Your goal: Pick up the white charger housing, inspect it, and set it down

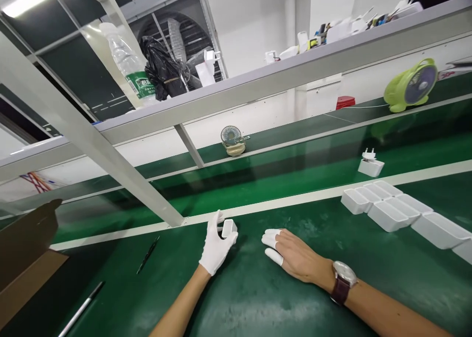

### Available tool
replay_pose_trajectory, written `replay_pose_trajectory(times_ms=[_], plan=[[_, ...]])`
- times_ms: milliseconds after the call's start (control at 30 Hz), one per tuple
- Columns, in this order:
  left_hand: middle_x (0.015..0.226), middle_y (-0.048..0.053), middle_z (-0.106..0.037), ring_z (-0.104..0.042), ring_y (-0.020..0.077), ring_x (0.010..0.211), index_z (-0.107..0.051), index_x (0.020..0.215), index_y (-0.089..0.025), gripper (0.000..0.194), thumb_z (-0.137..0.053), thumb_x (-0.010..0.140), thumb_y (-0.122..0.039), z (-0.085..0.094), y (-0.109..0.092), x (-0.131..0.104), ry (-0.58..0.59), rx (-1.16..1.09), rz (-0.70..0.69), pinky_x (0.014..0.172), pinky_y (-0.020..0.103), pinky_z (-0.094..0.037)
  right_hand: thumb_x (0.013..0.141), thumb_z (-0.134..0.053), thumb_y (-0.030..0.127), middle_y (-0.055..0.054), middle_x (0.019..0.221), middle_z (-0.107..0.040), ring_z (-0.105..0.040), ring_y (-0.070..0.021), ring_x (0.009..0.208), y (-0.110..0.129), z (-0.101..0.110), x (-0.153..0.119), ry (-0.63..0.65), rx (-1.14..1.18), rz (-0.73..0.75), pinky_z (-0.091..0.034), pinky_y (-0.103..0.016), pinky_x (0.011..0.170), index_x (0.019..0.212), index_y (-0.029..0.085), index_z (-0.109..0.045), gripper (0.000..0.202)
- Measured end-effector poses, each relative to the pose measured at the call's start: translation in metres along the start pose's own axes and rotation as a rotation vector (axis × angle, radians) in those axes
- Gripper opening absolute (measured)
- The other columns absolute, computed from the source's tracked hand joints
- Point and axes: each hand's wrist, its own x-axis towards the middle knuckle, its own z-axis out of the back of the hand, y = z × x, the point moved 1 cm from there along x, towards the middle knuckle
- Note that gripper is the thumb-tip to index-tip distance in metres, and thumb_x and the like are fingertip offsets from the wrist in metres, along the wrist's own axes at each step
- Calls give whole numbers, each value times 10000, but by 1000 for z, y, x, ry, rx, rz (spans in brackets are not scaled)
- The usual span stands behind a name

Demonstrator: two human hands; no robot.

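Observation:
My left hand (217, 246), in a white glove, has its thumb and fingers around a small white open-topped box (229, 228) at the middle of the green table (254, 297). To the right, my right hand (291, 253) rests palm down on the table, with white covers on several fingertips and a watch at the wrist. Its fingers lie stretched forward and hold nothing. Several white open boxes (394, 210) stand in a group at the right. Behind them, on the green belt, is a white plug adapter (370, 165) with its pins up.
A metal post (121, 165) slants down to the table's back edge. At the left lie a black pen (148, 255), a silver pen (81, 308) and a cardboard box (29, 263). Beyond the belt stand a small fan (231, 135) and a green fan (412, 85), below a shelf (236, 95).

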Motion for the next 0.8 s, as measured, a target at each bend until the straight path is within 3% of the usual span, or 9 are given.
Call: replay_pose_trajectory(times_ms=[67,167,400,567,800], plan=[[1493,141,-448,-597,242,1149,-250,1552,-229,843,-659,835,-401,-1,3,0,96,-34,-26,1013,421,-481,1043,-463,267,-121,1170,-701,-623,-287,1206,-1,1,-1,7,25,-2,-516,-506,1028,1357,201,-555,333],[1481,129,-494,-574,257,1222,-299,1545,-236,740,-591,902,-461,2,12,5,145,-128,-66,1029,408,-470,1044,-467,262,-119,1194,-699,-604,-284,1242,-2,0,-1,5,50,-13,-512,-509,1039,1375,206,-543,344],[1367,100,-593,-630,246,1114,-548,1373,-210,558,-640,883,-460,0,22,8,130,-98,-5,966,389,-513,1034,-488,256,-126,1299,-660,-590,-316,1257,-3,-1,-1,96,-3,-31,-516,-536,1034,1391,214,-540,363],[1314,100,-612,-657,223,1006,-572,1317,-199,506,-641,867,-421,-2,18,5,123,-20,-13,925,390,-531,1026,-505,248,-126,1316,-649,-575,-314,1273,-3,-1,-1,124,13,-37,-508,-542,1041,1391,213,-534,368],[1356,97,-576,-631,219,1058,-532,1378,-217,520,-610,897,-397,-4,16,1,132,36,-31,980,391,-505,1021,-514,240,-135,1343,-628,-556,-314,1293,-5,-3,-3,131,6,-30,-490,-543,1057,1393,200,-521,375]])
